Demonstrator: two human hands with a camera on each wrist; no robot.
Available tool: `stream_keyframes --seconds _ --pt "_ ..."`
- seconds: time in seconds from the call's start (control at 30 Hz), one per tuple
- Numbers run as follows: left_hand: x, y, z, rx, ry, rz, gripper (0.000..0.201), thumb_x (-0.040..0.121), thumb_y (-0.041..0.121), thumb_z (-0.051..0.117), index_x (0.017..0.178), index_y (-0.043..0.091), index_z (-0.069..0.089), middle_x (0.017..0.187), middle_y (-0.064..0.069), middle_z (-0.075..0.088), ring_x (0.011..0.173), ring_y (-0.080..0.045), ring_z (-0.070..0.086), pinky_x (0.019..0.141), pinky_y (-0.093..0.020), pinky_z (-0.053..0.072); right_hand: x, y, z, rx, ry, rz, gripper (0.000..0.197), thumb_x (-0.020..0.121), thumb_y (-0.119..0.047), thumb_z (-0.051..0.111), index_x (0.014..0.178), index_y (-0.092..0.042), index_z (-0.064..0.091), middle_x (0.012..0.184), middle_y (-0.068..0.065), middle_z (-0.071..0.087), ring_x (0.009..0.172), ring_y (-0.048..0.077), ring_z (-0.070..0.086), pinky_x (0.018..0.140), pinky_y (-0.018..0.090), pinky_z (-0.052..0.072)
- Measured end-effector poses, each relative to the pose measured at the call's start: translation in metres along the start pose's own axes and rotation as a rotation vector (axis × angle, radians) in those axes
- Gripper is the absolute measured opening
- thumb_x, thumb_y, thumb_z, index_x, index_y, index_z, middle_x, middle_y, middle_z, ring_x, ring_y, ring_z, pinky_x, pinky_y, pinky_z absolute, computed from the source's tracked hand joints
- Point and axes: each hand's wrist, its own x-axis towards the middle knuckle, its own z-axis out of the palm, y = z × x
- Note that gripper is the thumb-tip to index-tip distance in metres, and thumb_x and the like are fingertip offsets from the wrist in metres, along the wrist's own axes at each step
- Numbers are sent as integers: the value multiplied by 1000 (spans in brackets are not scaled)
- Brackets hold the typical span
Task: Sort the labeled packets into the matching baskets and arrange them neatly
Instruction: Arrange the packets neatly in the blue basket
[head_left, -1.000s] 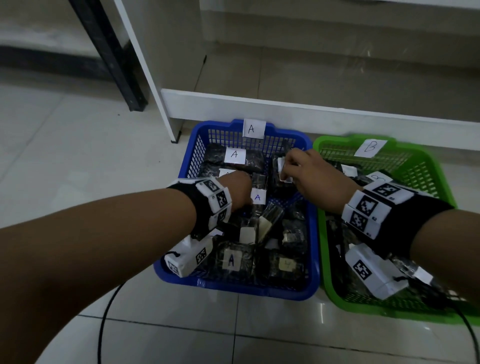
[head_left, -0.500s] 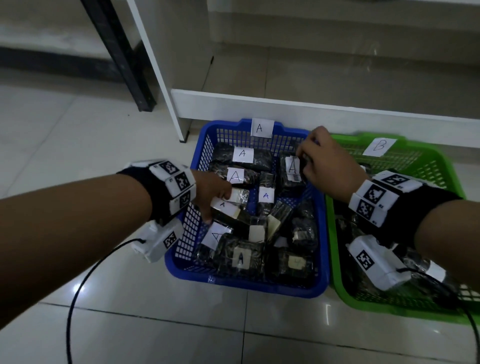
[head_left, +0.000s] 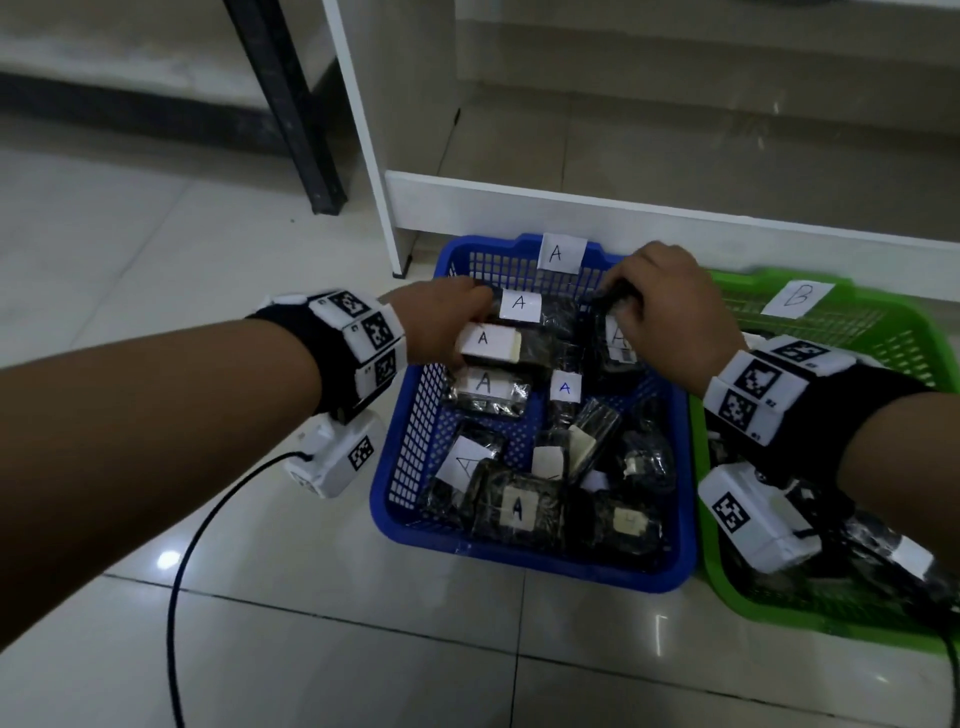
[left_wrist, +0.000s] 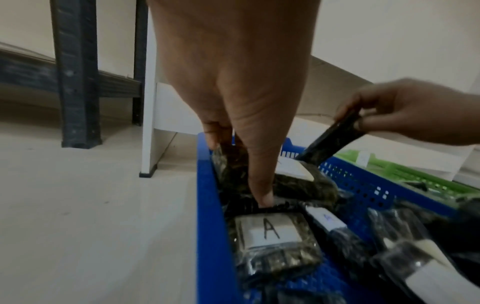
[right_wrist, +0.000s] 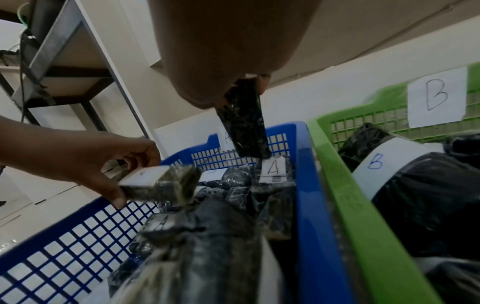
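A blue basket (head_left: 395, 457) tagged A holds several dark wrapped packets with white A labels. A green basket (head_left: 893, 332) tagged B stands to its right with B packets (right_wrist: 405, 185). My left hand (head_left: 447, 322) grips an A packet (head_left: 498, 345) at the basket's back left, thumb and fingers round its end (right_wrist: 155, 185). My right hand (head_left: 670, 306) pinches the top edge of another dark A packet (head_left: 615, 343) at the back right, standing it on end (right_wrist: 244, 127). That packet (left_wrist: 335, 139) leans in the left wrist view.
A white shelf unit (head_left: 623, 202) runs right behind both baskets, its upright (head_left: 363, 130) at the back left. A dark metal leg (head_left: 291, 104) stands farther left. Tiled floor (head_left: 156, 260) lies open to the left and front. A black cable (head_left: 197, 545) trails from my left wrist.
My left hand lifted an A packet from the middle left of the blue basket and carried it toward the back. My right hand raised its packet more upright near the back wall.
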Motion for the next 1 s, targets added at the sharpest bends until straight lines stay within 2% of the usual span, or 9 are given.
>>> stream_keyframes --seconds 0.17,0.3,0.4,0.47,0.57,0.73,0.87,0.93,1.0 --pt "-9 8 18 116 -177 47 63 75 41 74 125 17 45 126 -4 49 111 -22 50 93 -38 45 -1 -18 1 4 32 -112 23 71 1 56 91 -7 63 93 14 60 88 35 53 75 46 47" --pt "-23 26 35 322 -70 128 59 83 45 63 127 11 42 127 -7 46 114 -23 47 97 -37 42 -16 -19 15 -63 -167 -181 29 63 9 60 87 -8 63 94 13 61 92 36 53 72 46 45" --pt "-36 45 43 262 -57 149 30 93 34 49 108 10 57 107 -7 60 96 -24 60 81 -35 48 -25 -12 18 -91 -386 -157 29 70 5 59 95 -10 61 106 10 55 103 33 47 74 41 39" --pt "-43 55 48 247 -143 95 31 95 32 46 102 8 64 102 -6 65 91 -25 63 75 -33 50 -29 -8 19 -105 -486 -158 29 72 1 60 98 -12 61 109 9 52 105 31 44 78 43 44" --pt "-44 57 57 186 -303 -20 34 96 34 46 110 6 62 112 -7 62 100 -24 62 72 -32 46 -32 -5 16 -110 -573 -119 26 75 -9 61 100 -17 60 113 6 47 110 28 41 85 44 44" --pt "-41 55 63 -45 -336 -184 53 90 34 60 123 -3 42 114 -14 59 99 -25 61 63 -28 41 -25 -15 14 -89 -553 -41 17 85 -31 56 96 -21 63 115 1 51 116 24 39 95 39 30" --pt "-35 56 63 -215 -369 -245 39 84 24 69 107 -5 55 78 -5 51 78 -18 55 43 -13 33 -16 -38 27 82 -611 -50 39 88 -26 57 126 -22 53 121 5 55 119 23 42 98 38 40" --pt "-34 54 65 -305 -369 -260 32 86 21 66 103 -5 61 81 -6 59 79 -18 56 53 -13 39 -17 -51 36 91 -698 -19 50 90 -23 57 137 -21 42 124 12 52 119 27 44 96 37 42" --pt "-36 56 65 -366 -345 -249 34 87 19 64 112 -4 59 105 -14 65 90 -22 58 69 -24 43 -19 -57 46 58 -753 -9 51 92 -19 55 140 -19 37 127 14 52 118 30 47 96 38 43"
